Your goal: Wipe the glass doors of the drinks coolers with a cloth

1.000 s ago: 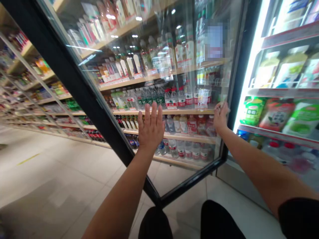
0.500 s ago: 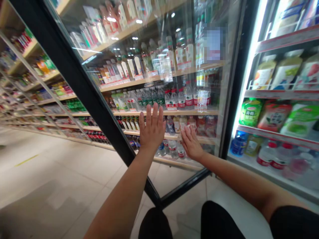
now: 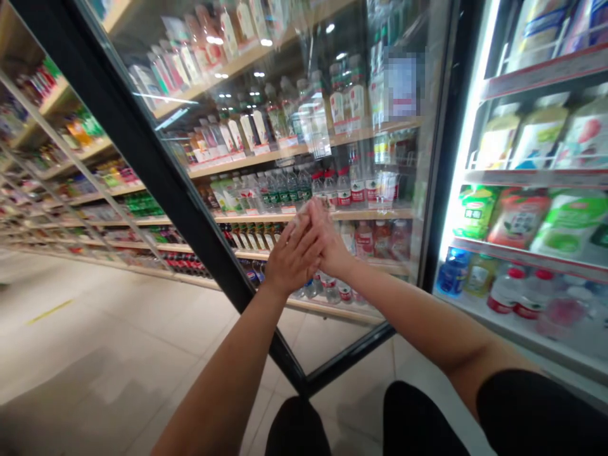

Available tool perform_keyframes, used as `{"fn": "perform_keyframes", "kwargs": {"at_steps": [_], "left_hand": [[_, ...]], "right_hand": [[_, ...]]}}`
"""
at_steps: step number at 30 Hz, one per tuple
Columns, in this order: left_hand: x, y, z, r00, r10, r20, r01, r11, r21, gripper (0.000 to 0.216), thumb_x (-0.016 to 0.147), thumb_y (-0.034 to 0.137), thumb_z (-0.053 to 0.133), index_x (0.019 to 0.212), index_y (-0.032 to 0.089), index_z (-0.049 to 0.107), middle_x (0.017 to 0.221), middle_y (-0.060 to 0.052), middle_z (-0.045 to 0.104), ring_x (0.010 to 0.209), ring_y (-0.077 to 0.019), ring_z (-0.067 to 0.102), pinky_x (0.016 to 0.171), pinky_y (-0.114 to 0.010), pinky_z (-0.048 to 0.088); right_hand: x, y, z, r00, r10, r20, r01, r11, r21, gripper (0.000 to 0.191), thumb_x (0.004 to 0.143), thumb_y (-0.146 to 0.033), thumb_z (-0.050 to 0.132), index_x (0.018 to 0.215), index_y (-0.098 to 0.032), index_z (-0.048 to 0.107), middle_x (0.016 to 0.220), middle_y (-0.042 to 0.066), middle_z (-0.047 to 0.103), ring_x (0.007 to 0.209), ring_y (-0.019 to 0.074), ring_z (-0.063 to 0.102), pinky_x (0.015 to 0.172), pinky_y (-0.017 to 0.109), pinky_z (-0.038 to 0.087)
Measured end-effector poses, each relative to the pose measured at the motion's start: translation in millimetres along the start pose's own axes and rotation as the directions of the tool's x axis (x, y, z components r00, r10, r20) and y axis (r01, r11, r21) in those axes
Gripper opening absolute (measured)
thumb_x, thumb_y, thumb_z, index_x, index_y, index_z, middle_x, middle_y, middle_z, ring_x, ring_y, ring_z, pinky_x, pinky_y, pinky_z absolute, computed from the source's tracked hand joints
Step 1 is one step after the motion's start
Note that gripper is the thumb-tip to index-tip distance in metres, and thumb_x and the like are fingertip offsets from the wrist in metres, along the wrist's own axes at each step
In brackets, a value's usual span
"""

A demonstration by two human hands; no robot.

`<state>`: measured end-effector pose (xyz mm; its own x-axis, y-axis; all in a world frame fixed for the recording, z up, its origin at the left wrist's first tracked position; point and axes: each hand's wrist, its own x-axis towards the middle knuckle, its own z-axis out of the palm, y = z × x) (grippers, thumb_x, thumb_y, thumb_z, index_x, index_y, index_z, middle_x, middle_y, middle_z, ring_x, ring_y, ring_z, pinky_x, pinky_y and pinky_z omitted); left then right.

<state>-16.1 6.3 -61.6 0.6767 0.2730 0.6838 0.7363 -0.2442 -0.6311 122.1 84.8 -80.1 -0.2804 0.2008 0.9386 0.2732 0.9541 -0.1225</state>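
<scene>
My left hand (image 3: 291,256) and my right hand (image 3: 331,244) meet in front of the glass door (image 3: 332,152), their fingers overlapping and slightly smeared by motion. The left fingers are stretched out and rest against the right hand. A pale, crumpled cloth, seen under my right hand a moment earlier, is now mostly hidden between the hands. Whether either hand touches the glass cannot be told. The door stands ajar in its black frame (image 3: 137,161), with bottle shelves showing through it.
To the right is a lit drinks cooler (image 3: 532,244) with bottles on its shelves. Store racks (image 3: 95,152) run along the left. Pale floor tiles (image 3: 142,335) lie below, and my knees (image 3: 297,430) are near the door's lower corner.
My right hand has moved left and up from the lower glass to meet my left hand. My left hand has dropped slightly and turned toward it. The cloth has become mostly hidden.
</scene>
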Motion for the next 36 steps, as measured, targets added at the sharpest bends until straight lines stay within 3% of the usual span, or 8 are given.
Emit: {"fn": "perform_keyframes", "kwargs": {"at_steps": [4,9,14,18,23,27,30,36], "left_hand": [[-1,2,2,0.999,-0.018,0.043,0.014,0.995,0.094,0.057,0.102,0.039,0.048,0.155,0.019,0.040,0.159,-0.010,0.045,0.154,-0.0265,0.030,0.125,-0.046,0.026],[3,25,3,0.989,-0.140,-0.044,0.147,0.951,0.272,0.049,0.096,0.023,0.061,0.144,0.028,0.056,0.140,-0.003,0.065,0.129,-0.0238,0.057,0.108,-0.038,0.040],[3,42,3,0.976,-0.214,0.049,0.195,0.947,0.255,0.049,0.095,0.025,0.059,0.144,0.023,0.058,0.100,-0.011,0.075,0.090,-0.0247,0.066,0.087,-0.041,0.047],[36,7,-5,0.961,-0.271,-0.056,0.276,0.927,0.254,0.052,0.097,0.028,0.058,0.148,0.022,0.052,0.127,-0.014,0.070,0.118,-0.0300,0.062,0.104,-0.046,0.044],[81,-25,-8,0.901,-0.431,-0.052,0.433,0.885,0.172,0.067,0.100,0.035,0.054,0.159,0.012,0.031,0.165,-0.018,0.031,0.156,-0.0331,0.021,0.127,-0.053,0.019],[47,22,19,0.986,-0.116,0.120,0.105,0.990,0.092,0.061,0.100,0.011,0.040,0.160,0.019,0.030,0.165,-0.009,0.033,0.157,-0.0217,0.014,0.131,-0.045,0.017],[10,47,25,0.968,0.109,0.224,-0.113,0.994,0.005,0.061,0.096,0.005,0.038,0.156,0.016,0.037,0.162,-0.007,0.039,0.154,-0.0188,0.023,0.131,-0.039,0.017],[6,-14,-38,0.944,-0.328,0.040,0.311,0.923,0.226,0.067,0.101,0.014,0.046,0.162,0.016,0.020,0.163,-0.016,0.033,0.156,-0.0259,0.017,0.128,-0.050,0.022]], "right_hand": [[-10,19,-24,0.997,-0.074,0.009,0.073,0.995,0.070,0.083,0.103,-0.050,0.039,0.164,-0.024,-0.011,0.174,0.007,0.004,0.160,0.0232,0.010,0.129,0.048,0.027],[-33,79,-44,0.984,0.089,-0.155,-0.133,0.942,-0.308,0.066,0.108,-0.044,0.023,0.165,-0.024,-0.003,0.172,0.010,0.017,0.160,0.0249,0.011,0.127,0.057,0.021],[-51,107,-29,0.989,-0.006,-0.147,-0.071,0.857,-0.511,0.069,0.107,-0.048,0.022,0.166,-0.017,0.006,0.167,0.014,0.031,0.159,0.0259,0.018,0.127,0.051,0.021],[-52,106,-24,0.987,0.018,-0.157,-0.099,0.845,-0.525,0.067,0.106,-0.046,0.019,0.165,-0.015,0.012,0.166,0.014,0.033,0.159,0.0252,0.020,0.128,0.050,0.020],[-52,106,-23,0.989,0.066,-0.131,-0.125,0.849,-0.514,0.066,0.106,-0.046,0.020,0.164,-0.016,0.018,0.167,0.012,0.033,0.158,0.0245,0.021,0.128,0.049,0.018],[-53,107,-23,0.988,0.057,-0.143,-0.123,0.853,-0.507,0.065,0.105,-0.044,0.020,0.163,-0.014,0.022,0.165,0.014,0.036,0.158,0.0245,0.021,0.128,0.050,0.019],[-52,107,-24,0.988,0.077,-0.133,-0.133,0.860,-0.493,0.065,0.105,-0.043,0.022,0.163,-0.014,0.024,0.165,0.014,0.036,0.158,0.0247,0.022,0.128,0.050,0.019],[-51,106,-24,0.987,0.063,-0.149,-0.129,0.862,-0.490,0.064,0.105,-0.044,0.022,0.161,-0.014,0.030,0.163,0.014,0.039,0.158,0.0240,0.021,0.128,0.049,0.019]]}}
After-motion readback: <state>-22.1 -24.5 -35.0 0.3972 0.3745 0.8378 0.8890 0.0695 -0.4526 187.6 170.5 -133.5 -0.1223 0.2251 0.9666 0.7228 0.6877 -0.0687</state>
